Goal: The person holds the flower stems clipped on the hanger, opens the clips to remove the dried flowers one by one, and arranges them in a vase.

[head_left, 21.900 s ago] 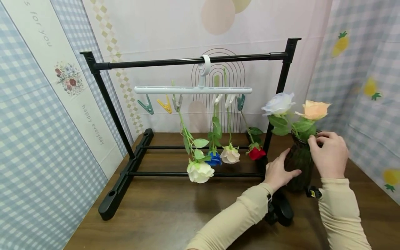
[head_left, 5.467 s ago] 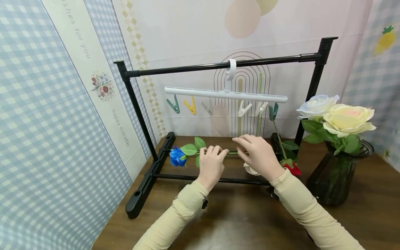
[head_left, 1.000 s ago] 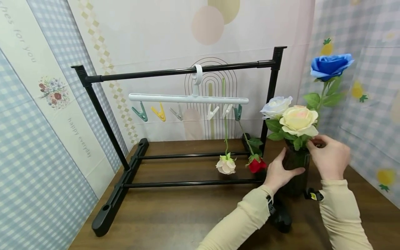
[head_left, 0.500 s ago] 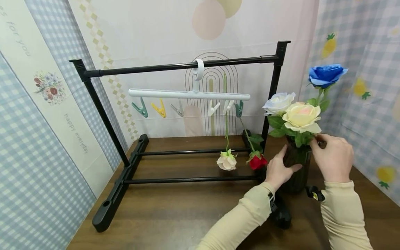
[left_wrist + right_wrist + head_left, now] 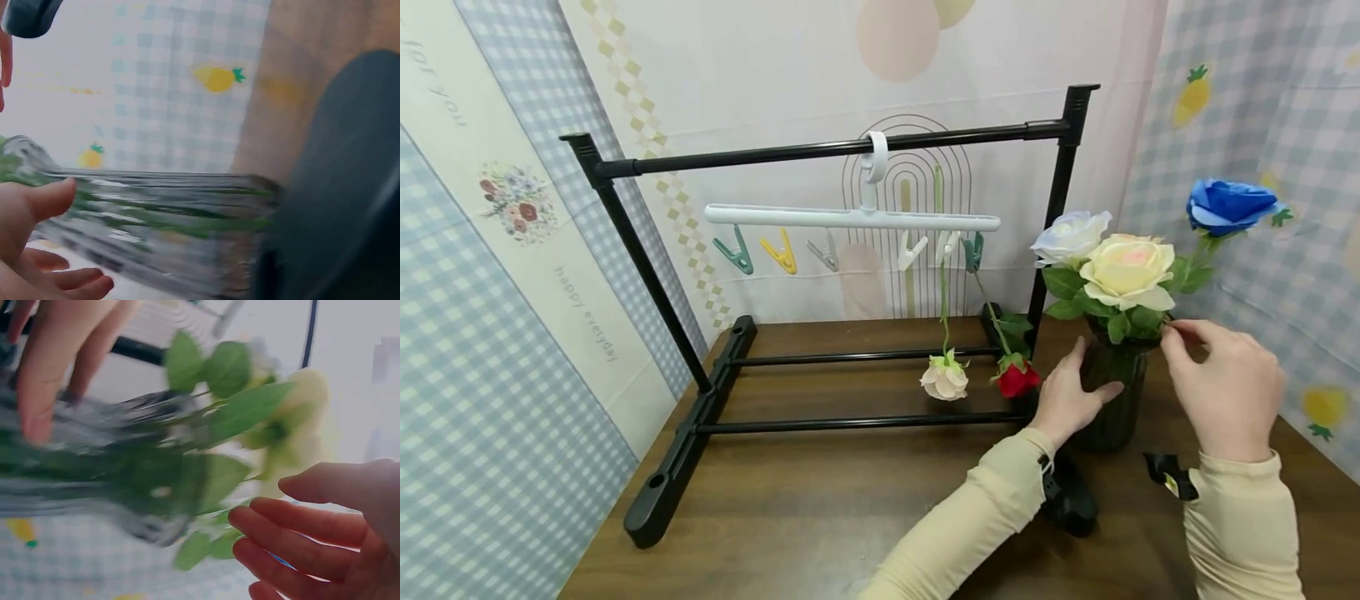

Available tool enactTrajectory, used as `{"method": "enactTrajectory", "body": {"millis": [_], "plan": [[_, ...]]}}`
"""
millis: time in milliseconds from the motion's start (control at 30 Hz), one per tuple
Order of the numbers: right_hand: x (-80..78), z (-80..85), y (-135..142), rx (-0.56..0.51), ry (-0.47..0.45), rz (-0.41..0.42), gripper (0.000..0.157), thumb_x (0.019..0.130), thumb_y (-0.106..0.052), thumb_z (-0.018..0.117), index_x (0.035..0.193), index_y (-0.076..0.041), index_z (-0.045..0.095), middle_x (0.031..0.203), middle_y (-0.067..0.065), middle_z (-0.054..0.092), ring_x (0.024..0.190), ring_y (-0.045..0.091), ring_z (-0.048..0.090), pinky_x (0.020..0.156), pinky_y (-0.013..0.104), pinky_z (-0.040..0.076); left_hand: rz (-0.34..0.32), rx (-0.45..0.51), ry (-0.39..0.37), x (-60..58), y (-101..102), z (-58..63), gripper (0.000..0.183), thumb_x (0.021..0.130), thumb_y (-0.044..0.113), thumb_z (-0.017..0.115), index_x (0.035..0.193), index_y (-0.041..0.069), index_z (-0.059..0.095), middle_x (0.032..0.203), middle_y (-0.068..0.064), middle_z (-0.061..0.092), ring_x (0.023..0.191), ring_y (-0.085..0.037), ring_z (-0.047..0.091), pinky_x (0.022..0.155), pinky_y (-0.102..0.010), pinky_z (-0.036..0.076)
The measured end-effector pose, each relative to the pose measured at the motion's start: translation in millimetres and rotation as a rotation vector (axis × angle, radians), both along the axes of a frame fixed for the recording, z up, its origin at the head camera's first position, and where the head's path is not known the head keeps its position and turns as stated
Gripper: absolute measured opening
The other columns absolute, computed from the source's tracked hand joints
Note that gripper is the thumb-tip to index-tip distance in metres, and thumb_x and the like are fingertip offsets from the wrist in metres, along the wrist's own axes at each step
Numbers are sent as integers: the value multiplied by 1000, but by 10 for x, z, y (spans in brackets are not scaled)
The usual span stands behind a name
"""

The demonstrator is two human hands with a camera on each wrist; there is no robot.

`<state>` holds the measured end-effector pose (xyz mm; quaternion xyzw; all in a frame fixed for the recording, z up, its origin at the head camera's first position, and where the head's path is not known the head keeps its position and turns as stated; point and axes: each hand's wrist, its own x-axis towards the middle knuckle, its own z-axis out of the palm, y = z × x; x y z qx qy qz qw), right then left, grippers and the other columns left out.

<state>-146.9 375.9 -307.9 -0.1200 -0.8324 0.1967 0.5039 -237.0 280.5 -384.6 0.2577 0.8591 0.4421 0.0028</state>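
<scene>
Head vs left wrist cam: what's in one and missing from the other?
Only head: the white hanger with its clips, such as the yellow clip; the hanging cream rose and red rose; and the blooms of the blue rose and pale yellow rose.

Only left wrist: green stems plainly visible through the wall of the vase, which looks too dark in the head view to make them out.

Both: the vase, the left hand on it, and pineapple prints on the backdrop.
</scene>
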Motion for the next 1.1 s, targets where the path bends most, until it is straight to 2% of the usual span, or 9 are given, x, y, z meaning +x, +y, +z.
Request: {"method": "enactTrajectory", "body": {"millis": [167, 333, 433, 567, 667, 733, 833, 933, 1100], "plan": [[84, 191, -191, 60, 77, 44, 23, 92, -12, 63, 99, 8, 72, 91, 30, 69, 81, 47, 59, 68, 54, 38, -88, -145, -22, -11, -226, 326, 73, 89, 45, 65, 152, 25, 33, 148, 10, 46, 133, -7, 49, 102, -21, 44], [63, 394, -389, 136, 234, 205, 25, 91, -17, 65, 98, 6, 74, 88, 28, 71, 78, 31, 60, 73, 21, 39, -188, -176, -6, -101, -575, 704, 48, 91, 45, 63, 136, 28, 58, 129, 12, 64, 113, -2, 62, 86, -15, 48], [-59, 479, -516, 210, 344, 342, 33, 92, -29, 64, 95, 2, 76, 85, 22, 72, 80, 28, 62, 83, 8, 36, -211, 16, 5, -177, -757, 845, 33, 93, 39, 62, 121, 22, 70, 113, 8, 73, 97, 1, 66, 77, -12, 49], [-338, 545, -708, 330, 367, 481, 32, 94, -28, 61, 97, 1, 74, 87, 19, 73, 82, 37, 65, 85, 32, 48, -144, 427, 27, -322, -942, 915, 22, 94, 23, 64, 105, 7, 75, 91, -10, 76, 76, -1, 68, 67, -13, 50], [-601, 562, -849, 335, 279, 532, 22, 91, -15, 64, 100, 3, 73, 90, 20, 73, 82, 36, 66, 78, 45, 48, 36, 628, 125, -459, -1048, 889, 18, 92, 14, 64, 100, 1, 74, 88, -16, 75, 73, -9, 69, 64, -14, 49], [-780, 563, -934, 274, 189, 541, 18, 89, -10, 65, 100, 2, 73, 88, 19, 73, 79, 34, 67, 75, 44, 50, 179, 666, 176, -550, -1113, 842, 18, 92, 12, 63, 104, 1, 71, 94, -14, 75, 83, -16, 69, 68, -18, 49], [-1022, 559, -1033, 160, 27, 516, 21, 91, -14, 63, 102, 1, 74, 85, 18, 74, 73, 32, 68, 68, 43, 49, 312, 674, 152, -669, -1197, 745, 32, 90, 12, 63, 120, 0, 62, 116, -16, 68, 109, -27, 62, 91, -31, 50], [-1224, 559, -1102, 67, -131, 476, 31, 93, -23, 59, 110, 0, 72, 86, 19, 74, 70, 34, 69, 60, 43, 49, 345, 626, 48, -770, -1255, 638, 54, 90, 19, 64, 139, 2, 47, 139, -17, 53, 132, -30, 48, 110, -42, 39], [-1519, 564, -1188, -9, -287, 431, 48, 94, -33, 57, 128, -1, 62, 86, 16, 75, 69, 34, 68, 51, 33, 44, 293, 558, -154, -912, -1311, 476, 73, 92, 32, 63, 153, 14, 27, 153, -14, 39, 142, -29, 37, 115, -45, 33]]}}
